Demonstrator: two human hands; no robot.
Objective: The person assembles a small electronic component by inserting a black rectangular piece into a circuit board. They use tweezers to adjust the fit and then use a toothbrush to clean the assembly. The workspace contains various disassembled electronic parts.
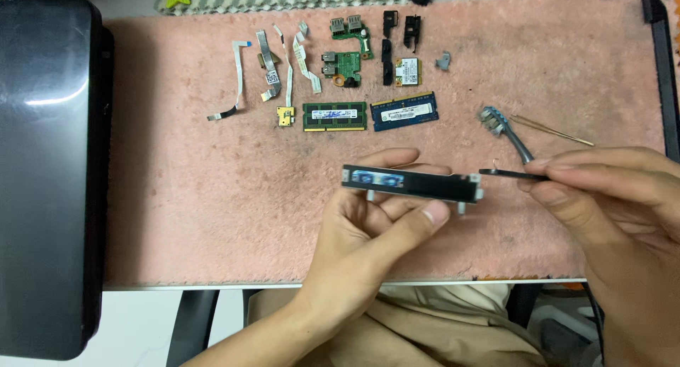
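Note:
My left hand (368,229) holds a flat black rectangular drive (411,183) edge-on above the pink mat, thumb under it and fingers behind. It has a blue-and-white label near its left end and small metal brackets hanging below. My right hand (609,211) pinches a thin black tool (506,173) whose tip meets the drive's right end. A toothbrush (504,130) with a blue-white head lies just behind the right hand.
On the pink mat (212,197) lie ribbon cables (237,80), two memory sticks (368,115), small green circuit boards (347,48), black plastic pieces (400,27) and thin tweezers (552,131). A black laptop lid (46,168) lies at the left.

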